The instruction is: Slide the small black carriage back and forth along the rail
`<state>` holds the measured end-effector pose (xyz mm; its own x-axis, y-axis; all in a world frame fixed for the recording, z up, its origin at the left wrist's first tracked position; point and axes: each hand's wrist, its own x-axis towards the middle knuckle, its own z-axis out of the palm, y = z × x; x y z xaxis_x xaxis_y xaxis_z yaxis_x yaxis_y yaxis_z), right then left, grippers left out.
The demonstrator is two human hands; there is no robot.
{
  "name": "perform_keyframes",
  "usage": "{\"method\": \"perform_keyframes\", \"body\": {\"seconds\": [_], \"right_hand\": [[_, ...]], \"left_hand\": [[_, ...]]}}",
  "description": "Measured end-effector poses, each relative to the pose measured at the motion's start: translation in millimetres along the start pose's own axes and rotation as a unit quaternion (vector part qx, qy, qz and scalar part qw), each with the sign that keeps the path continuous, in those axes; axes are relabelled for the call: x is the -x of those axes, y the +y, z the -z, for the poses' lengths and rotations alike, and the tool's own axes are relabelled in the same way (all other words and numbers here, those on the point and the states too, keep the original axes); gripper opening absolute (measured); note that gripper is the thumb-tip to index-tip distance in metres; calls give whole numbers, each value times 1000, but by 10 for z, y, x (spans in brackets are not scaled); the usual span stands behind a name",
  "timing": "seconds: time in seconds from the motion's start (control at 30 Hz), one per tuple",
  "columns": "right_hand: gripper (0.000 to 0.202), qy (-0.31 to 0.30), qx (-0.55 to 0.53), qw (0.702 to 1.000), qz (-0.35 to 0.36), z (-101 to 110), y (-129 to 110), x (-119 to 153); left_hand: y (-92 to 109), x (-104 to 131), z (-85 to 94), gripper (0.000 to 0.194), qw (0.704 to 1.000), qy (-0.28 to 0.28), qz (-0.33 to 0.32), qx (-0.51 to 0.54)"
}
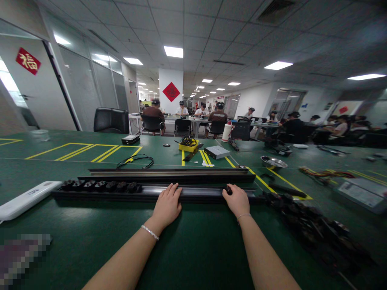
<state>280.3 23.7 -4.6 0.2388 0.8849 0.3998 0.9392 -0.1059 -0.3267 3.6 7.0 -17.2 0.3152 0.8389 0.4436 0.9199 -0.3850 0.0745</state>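
Observation:
A long black rail (pixel 193 198) with a shiny metallic channel lies across the green table. Several small black modules (pixel 110 186) sit in a row in its left part. My left hand (pixel 168 205) rests on the middle of the rail, fingers laid over the channel. Near the rail's right part, my right hand (pixel 238 200) has its fingers closed on a small black piece (pixel 229 189) at the channel. Just behind lies a second long rail (pixel 169 172), parallel to the first. On the right is a pile of black modules (pixel 317 229), blurred.
A white power strip (pixel 30 199) lies at the left. Farther back are a cable (pixel 136 161), a yellow box (pixel 188 146), a grey box (pixel 217 152), a metal bowl (pixel 273 162) and a white bottle (pixel 226 131). A metal unit (pixel 361 193) stands right. People sit beyond.

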Motion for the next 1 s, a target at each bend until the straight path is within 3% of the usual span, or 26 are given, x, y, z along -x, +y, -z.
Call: {"method": "perform_keyframes", "body": {"seconds": [1.0], "right_hand": [[42, 1, 3, 1000, -22, -15, 21, 5]], "left_hand": [[-12, -1, -11, 50, 1000, 0, 2, 3]]}}
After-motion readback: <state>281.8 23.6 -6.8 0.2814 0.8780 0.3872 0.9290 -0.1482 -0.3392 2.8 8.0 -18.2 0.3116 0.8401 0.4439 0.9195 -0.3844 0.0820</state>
